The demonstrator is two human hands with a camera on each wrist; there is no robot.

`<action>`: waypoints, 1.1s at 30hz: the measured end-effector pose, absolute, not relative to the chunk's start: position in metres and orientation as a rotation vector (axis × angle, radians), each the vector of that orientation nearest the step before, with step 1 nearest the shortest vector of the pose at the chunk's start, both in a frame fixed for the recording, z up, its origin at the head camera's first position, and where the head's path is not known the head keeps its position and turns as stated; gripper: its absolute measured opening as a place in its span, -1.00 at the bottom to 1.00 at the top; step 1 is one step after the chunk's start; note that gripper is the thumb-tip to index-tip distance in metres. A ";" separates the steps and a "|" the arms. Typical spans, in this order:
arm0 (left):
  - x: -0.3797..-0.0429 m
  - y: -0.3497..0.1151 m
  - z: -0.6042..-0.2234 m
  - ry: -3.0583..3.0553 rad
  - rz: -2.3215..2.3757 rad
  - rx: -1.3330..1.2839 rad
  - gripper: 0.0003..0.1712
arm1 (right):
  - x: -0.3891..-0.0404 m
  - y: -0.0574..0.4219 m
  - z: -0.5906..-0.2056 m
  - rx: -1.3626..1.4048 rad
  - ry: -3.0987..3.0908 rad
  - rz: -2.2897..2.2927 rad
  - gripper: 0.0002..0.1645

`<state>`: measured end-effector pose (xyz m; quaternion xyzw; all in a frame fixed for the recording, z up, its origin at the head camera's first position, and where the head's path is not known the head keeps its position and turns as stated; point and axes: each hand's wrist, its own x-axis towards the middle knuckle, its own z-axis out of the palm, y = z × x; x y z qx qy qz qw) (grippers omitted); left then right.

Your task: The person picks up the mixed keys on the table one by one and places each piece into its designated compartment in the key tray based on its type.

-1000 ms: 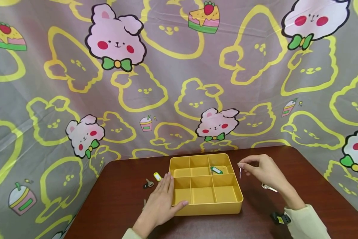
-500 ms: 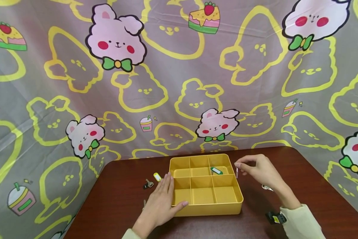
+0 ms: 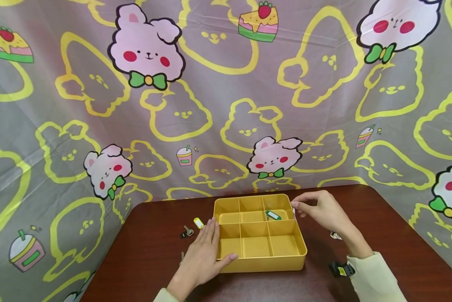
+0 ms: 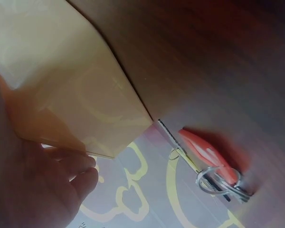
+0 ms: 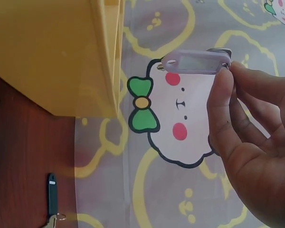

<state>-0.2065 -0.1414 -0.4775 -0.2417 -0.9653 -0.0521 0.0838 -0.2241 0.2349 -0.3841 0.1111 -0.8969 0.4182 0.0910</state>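
Right hand (image 3: 325,212) pinching a purple key tag (image 5: 194,62) by one end, at the 2 o'clock rim of the yellow compartment box (image 3: 261,264)

In the head view the tag is hanging from the grip towards 6 o'clock, long axis near upright, rim contact unclear; the box is lying towards 8 o'clock; the left hand (image 3: 203,251), farther off, is resting straight-fingered along its 9 o'clock side

Creased grey cloth (image 3: 216,90) behind and at both sides: yellow animal outlines (image 3: 247,132), bunnies (image 3: 148,46) with green bows (image 3: 148,81), cakes (image 3: 258,25), drinks (image 3: 184,156). Counter (image 3: 146,247) dark reddish-brown, rounded far corners.
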 end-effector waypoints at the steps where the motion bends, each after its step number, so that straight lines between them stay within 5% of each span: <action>1: -0.206 -0.141 -0.478 -2.881 -0.153 -0.721 0.19 | -0.225 0.234 -0.384 0.340 -2.662 1.257 -0.85; 33: -0.205 -0.142 -0.478 -2.869 -0.169 -0.712 0.21 | -0.247 0.214 -0.372 0.536 -2.737 1.428 -0.81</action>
